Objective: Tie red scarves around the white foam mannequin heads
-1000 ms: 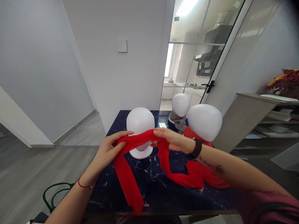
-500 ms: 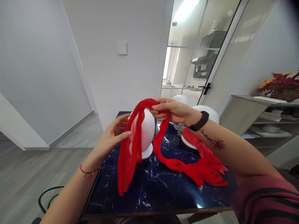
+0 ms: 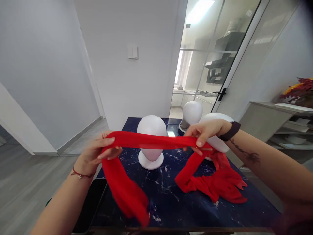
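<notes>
A long red scarf (image 3: pixel 146 141) is stretched level between my two hands, in front of a white mannequin head (image 3: pixel 152 123). My left hand (image 3: pixel 105 147) grips it at the left, and one end hangs down below, blurred by motion. My right hand (image 3: pixel 204 135) pinches the scarf at the right with thumb and fingers. From there the cloth drops to the table, where it meets a bunched red heap. The mannequin head stands upright on its round white base, partly covered by the red band.
The dark blue marble-patterned table (image 3: pixel 168 209) carries a black phone-like slab (image 3: pixel 90 205) at its left edge. Behind my right hand stand another white mannequin head (image 3: pixel 192 112) and a larger white form (image 3: pixel 217 117). A shelf unit (image 3: pixel 264 114) is at the right, beside a glass door.
My left hand has taken hold of the scarf and moved down and left. My right hand has moved right and down, so the cloth is now pulled straight between them.
</notes>
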### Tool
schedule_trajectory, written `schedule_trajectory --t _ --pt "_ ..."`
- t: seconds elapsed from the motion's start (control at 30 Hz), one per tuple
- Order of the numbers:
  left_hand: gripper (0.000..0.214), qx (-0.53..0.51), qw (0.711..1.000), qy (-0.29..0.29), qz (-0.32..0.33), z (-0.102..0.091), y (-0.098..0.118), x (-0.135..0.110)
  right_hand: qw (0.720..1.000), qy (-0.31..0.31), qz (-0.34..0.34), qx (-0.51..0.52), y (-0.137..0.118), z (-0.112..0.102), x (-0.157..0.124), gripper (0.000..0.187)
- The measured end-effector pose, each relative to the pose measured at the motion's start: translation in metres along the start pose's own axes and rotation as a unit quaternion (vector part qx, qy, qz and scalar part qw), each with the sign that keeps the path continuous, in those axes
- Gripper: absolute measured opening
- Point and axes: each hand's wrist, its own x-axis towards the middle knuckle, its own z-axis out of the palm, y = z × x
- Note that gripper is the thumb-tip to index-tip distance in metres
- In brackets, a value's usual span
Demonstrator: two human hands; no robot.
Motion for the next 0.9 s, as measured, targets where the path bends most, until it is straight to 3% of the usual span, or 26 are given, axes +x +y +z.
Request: schedule_trajectory --t 0.07,0.1,0.17,0.2,0.3,0.33,0.4,0.53,0.63,0.77,0.9 --pt "0.021 -0.046 0.998 0.016 0.040 -0.022 0.000 0.001 0.999 -0.038 0.004 0.000 0.022 -0.015 -0.012 0.034" --pt "0.021 -0.068 0.996 0.017 0.055 -0.033 -0.002 0.003 0.999 -0.027 -0.023 0.013 0.032 -0.023 -0.017 0.031" --pt "0.019 -0.114 0.990 -0.004 0.083 -0.052 -0.009 0.010 0.988 0.072 -0.116 0.065 0.044 -0.038 -0.023 0.028" --pt "0.020 -0.142 0.985 -0.002 0.095 -0.059 -0.013 0.014 0.968 0.152 -0.170 0.101 0.046 -0.045 -0.024 0.027" --pt "0.021 -0.254 0.958 0.069 0.114 -0.071 -0.029 0.029 0.864 0.353 -0.292 0.208 0.039 -0.068 -0.013 0.024" --pt "0.021 -0.293 0.945 0.100 0.108 -0.071 -0.034 0.034 0.837 0.379 -0.315 0.239 0.036 -0.076 -0.005 0.022" --pt "0.021 -0.359 0.918 0.147 0.089 -0.070 -0.043 0.047 0.812 0.373 -0.336 0.298 0.032 -0.094 0.017 0.018" --pt "0.022 -0.440 0.881 0.174 0.011 -0.074 -0.062 0.073 0.812 0.328 -0.275 0.398 0.049 -0.121 0.070 0.021" --pt "0.018 -0.465 0.852 0.228 -0.073 -0.079 -0.075 0.083 0.810 0.329 -0.187 0.447 0.076 -0.123 0.098 0.023" --pt "0.010 -0.438 0.840 0.277 -0.158 -0.070 -0.087 0.070 0.799 0.325 -0.114 0.493 0.119 -0.105 0.108 0.025" --pt "0.012 -0.393 0.859 0.240 -0.223 -0.045 -0.104 0.047 0.783 0.317 -0.059 0.532 0.164 -0.074 0.108 0.030"
